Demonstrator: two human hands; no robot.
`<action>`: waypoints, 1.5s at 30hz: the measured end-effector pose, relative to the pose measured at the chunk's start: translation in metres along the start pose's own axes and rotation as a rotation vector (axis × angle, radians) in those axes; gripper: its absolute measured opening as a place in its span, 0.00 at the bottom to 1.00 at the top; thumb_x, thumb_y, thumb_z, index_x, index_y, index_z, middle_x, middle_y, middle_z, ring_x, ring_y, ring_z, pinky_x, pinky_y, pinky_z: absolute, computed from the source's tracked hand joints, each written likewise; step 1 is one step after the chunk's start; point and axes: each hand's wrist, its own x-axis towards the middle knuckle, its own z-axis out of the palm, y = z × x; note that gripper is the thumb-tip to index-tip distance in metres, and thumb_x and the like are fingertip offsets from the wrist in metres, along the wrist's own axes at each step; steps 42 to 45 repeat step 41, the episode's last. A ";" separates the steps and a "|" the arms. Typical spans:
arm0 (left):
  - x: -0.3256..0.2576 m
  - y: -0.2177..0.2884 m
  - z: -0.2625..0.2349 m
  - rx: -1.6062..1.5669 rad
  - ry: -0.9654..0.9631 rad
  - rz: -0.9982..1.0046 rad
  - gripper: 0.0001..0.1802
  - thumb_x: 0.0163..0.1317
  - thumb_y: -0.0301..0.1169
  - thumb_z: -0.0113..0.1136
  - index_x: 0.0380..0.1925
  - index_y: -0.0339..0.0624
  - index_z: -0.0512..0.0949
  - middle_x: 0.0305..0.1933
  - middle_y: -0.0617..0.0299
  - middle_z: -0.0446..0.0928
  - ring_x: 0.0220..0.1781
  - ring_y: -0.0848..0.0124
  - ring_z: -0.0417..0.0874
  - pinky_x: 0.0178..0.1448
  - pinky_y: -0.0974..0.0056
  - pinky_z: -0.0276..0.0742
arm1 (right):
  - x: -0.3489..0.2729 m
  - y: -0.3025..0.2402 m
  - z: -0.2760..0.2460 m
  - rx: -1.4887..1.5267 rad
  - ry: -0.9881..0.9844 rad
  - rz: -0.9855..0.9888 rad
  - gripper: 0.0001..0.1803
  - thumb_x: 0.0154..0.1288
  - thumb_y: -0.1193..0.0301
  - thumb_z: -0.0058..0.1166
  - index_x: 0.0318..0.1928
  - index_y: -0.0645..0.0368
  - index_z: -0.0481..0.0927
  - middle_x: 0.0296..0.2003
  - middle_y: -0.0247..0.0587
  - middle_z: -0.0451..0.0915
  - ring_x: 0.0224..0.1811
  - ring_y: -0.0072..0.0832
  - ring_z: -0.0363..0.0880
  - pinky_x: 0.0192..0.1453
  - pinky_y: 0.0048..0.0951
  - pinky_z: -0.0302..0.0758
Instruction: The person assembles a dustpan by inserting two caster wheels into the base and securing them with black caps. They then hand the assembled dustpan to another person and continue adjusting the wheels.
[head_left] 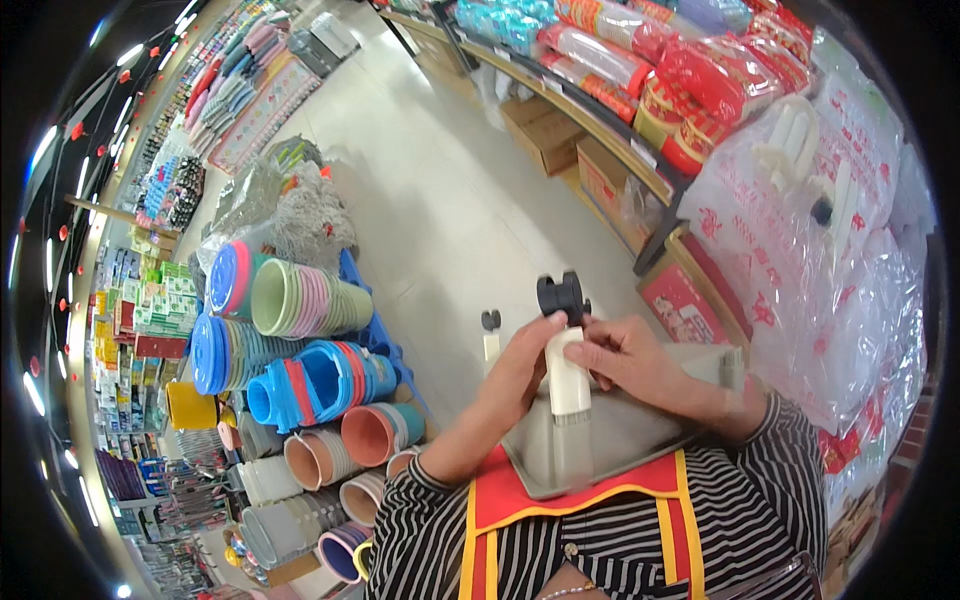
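A black twin-wheel caster [562, 296] stands at the end of a short cream plastic leg [570, 375]. The leg rises from a corner of a greyish plastic tray or shelf [640, 440], which is held against my front. My left hand [512, 372] grips the leg from the left, thumb at the base of the caster, its other fingers mostly hidden. From the right, my right hand [640, 368] closes round the same leg, thumb across it just below the caster. Beyond my left wrist, a second caster [490, 320] tops another cream leg.
Stacked buckets and pots [310, 385] stand close on my left, with a bundle of grey mops [310, 215] behind them. On the right are a shelf [610, 115] of red packages, cardboard boxes [545, 135] and goods in clear plastic bags [780, 220]. Ahead runs the pale floor [400, 160].
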 end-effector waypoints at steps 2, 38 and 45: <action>0.001 0.002 0.002 -0.014 -0.003 -0.076 0.26 0.64 0.47 0.47 0.50 0.34 0.72 0.44 0.53 0.79 0.44 0.63 0.81 0.50 0.62 0.75 | -0.001 -0.005 -0.001 -0.061 0.016 0.047 0.21 0.66 0.59 0.56 0.26 0.66 0.79 0.14 0.35 0.72 0.17 0.18 0.68 0.22 0.26 0.64; -0.028 -0.047 -0.012 0.492 0.102 0.227 0.32 0.55 0.25 0.61 0.61 0.38 0.63 0.59 0.57 0.68 0.61 0.65 0.69 0.60 0.64 0.70 | 0.030 -0.023 0.018 -1.050 -0.171 -1.038 0.14 0.49 0.62 0.60 0.32 0.58 0.79 0.30 0.38 0.79 0.37 0.31 0.78 0.58 0.39 0.70; -0.028 -0.047 -0.011 0.453 0.099 0.157 0.32 0.56 0.27 0.62 0.61 0.39 0.62 0.61 0.55 0.67 0.63 0.64 0.68 0.62 0.64 0.69 | 0.025 -0.019 0.019 -1.023 -0.106 -1.055 0.12 0.49 0.62 0.59 0.28 0.58 0.78 0.26 0.38 0.77 0.33 0.32 0.77 0.56 0.38 0.70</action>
